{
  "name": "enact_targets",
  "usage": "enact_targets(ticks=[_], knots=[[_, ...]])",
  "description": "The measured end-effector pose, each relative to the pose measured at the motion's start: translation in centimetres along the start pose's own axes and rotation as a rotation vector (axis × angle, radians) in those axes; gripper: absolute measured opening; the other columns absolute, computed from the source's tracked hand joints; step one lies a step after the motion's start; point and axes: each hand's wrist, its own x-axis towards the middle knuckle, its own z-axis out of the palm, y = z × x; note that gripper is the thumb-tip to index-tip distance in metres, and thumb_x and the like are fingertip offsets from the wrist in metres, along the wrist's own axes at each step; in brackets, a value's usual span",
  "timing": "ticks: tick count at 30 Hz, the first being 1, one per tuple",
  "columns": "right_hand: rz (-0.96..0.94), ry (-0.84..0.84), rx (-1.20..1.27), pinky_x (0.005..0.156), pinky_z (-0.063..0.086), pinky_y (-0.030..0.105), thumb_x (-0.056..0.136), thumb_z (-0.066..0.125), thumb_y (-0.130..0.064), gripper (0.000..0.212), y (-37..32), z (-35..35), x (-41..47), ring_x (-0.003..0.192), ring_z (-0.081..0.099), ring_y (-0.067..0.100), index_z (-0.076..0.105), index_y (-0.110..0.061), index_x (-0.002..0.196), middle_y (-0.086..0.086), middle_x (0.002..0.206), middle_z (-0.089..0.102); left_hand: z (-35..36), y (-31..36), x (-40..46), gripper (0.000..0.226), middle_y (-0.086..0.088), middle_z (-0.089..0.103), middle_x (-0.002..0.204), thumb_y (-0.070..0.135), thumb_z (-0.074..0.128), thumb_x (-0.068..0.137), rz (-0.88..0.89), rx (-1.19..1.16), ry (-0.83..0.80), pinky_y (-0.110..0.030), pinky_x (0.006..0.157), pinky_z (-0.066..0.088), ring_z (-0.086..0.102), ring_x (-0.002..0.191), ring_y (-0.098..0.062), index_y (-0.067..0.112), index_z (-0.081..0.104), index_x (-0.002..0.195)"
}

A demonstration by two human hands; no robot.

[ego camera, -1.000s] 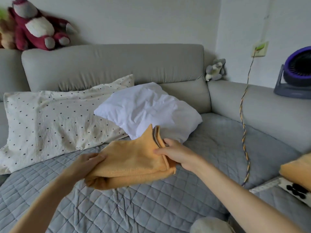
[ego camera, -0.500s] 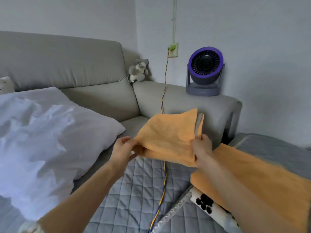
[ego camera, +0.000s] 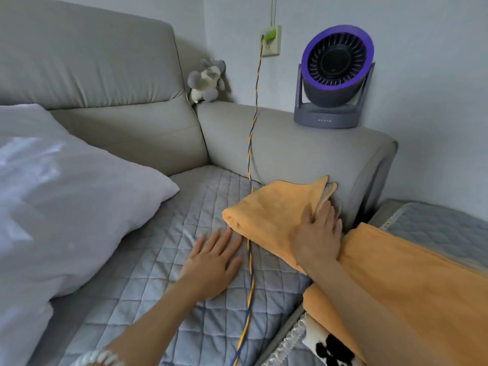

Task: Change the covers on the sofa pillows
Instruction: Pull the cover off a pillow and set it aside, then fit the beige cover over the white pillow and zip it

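Head view shows the folded orange fleece pillow cover (ego camera: 274, 207) lying on the grey quilted sofa seat (ego camera: 163, 260), its far corner against the grey sofa armrest (ego camera: 295, 151) at about two o'clock. The right hand (ego camera: 315, 233) lies flat on the cover's near right part, fingers (ego camera: 327, 211) fairly straight and pressing rather than gripping, the tips at the cover's open edge. The left hand (ego camera: 214, 262) rests open on the quilted seat just beside the cover's folded edge, fingers spread, holding nothing.

Judging by this, the cover is being set aside, and the bare white pillow (ego camera: 66, 202) at nine o'clock waits for a fresh cover. The next move probably calls for lifting both hands off and turning toward the pillow or toward a replacement cover; whether the larger orange fleece cloth (ego camera: 422, 286) at four o'clock is that replacement I cannot tell.

Room is tight on the right: armrest behind, orange cloth and seat edge beside. A braided yellow-and-blue cable (ego camera: 249, 260) runs down from the wall socket (ego camera: 270, 39) between the two hands and under the cover's near edge, so it could snag. Open seat lies toward seven o'clock. The purple round fan (ego camera: 335, 75) stands on the armrest, well apart.
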Motion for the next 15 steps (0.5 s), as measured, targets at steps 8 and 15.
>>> enact_targets(ticks=[8,15], knots=[[-0.05,-0.291,-0.151,0.098,0.038,0.039,0.097,0.033,-0.024,0.029,-0.9,-5.2,-3.6,0.114,0.051,0.027,0.059,-0.016,0.109,0.008,0.125,0.056,-2.8,-0.7,-6.1,0.053,0.002,0.009,0.157,0.043,0.025,0.099,0.13,-0.01,-0.146,-0.036,0.118,0.007,0.008,0.145,-0.016,0.027,0.018,0.148],[-0.44,-0.207,0.21,0.087,0.044,0.032,0.096,0.042,-0.04,0.035,-7.5,-6.2,-10.7,0.109,0.055,0.028,0.059,-0.012,0.11,0.008,0.111,0.062,-9.5,-6.8,-17.9,0.037,0.0,0.056,0.128,0.033,0.042,0.086,0.222,0.064,0.44,-0.038,0.102,0.039,0.049,0.124,-0.022,0.024,0.056,0.119]])
